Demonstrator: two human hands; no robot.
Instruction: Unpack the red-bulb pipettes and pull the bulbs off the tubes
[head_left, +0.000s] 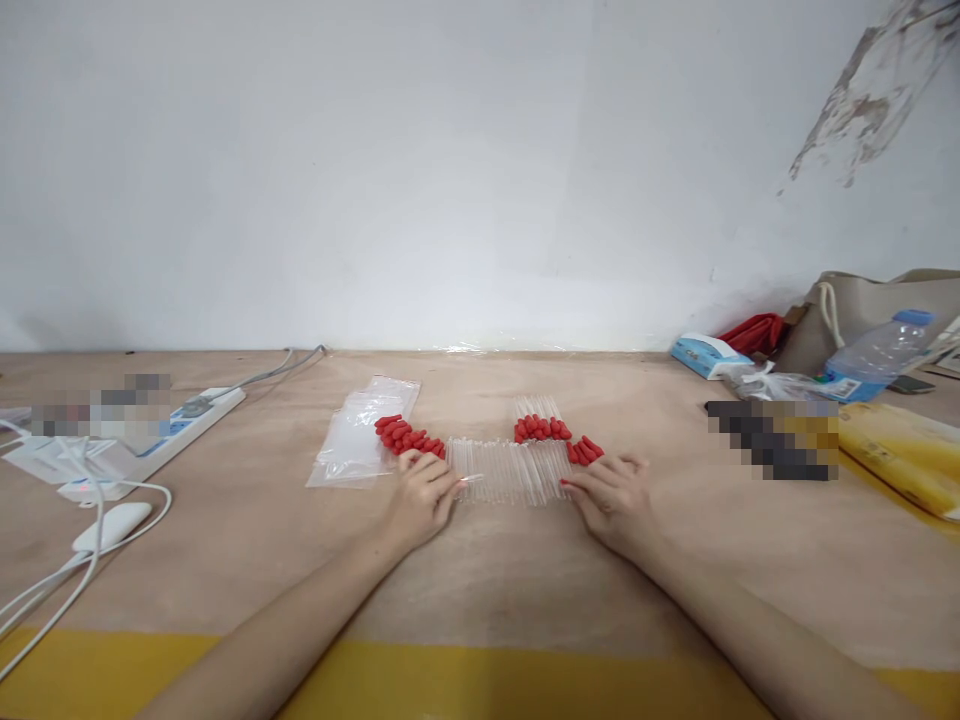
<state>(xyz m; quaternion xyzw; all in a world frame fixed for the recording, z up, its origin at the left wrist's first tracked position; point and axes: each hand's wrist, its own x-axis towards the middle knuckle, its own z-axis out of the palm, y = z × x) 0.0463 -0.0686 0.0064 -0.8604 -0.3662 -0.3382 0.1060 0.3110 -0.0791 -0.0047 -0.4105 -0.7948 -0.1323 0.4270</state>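
Note:
A row of thin clear tubes (510,472) lies side by side on the table between my two hands. My left hand (426,495) is closed in a pinch at the row's left end, with a short length of a clear tube poking out past the fingertips. Under and behind it are several red rubber bulbs (405,436), partly on clear plastic bags (352,440). My right hand (613,492) pinches a small red rubber bulb (566,483) at the row's right end. More red bulbs (585,452) lie just beyond its fingers. Behind the row, red bulbs (541,428) cap other clear tubes (536,406).
At left are a white power strip (202,415), white cables (94,540) and a white plug-like piece (112,525). On the right stand a blue tissue pack (709,356), a plastic bottle (877,355), a yellow package (900,450) and a grey bag (885,295). A wall (450,200) closes the back.

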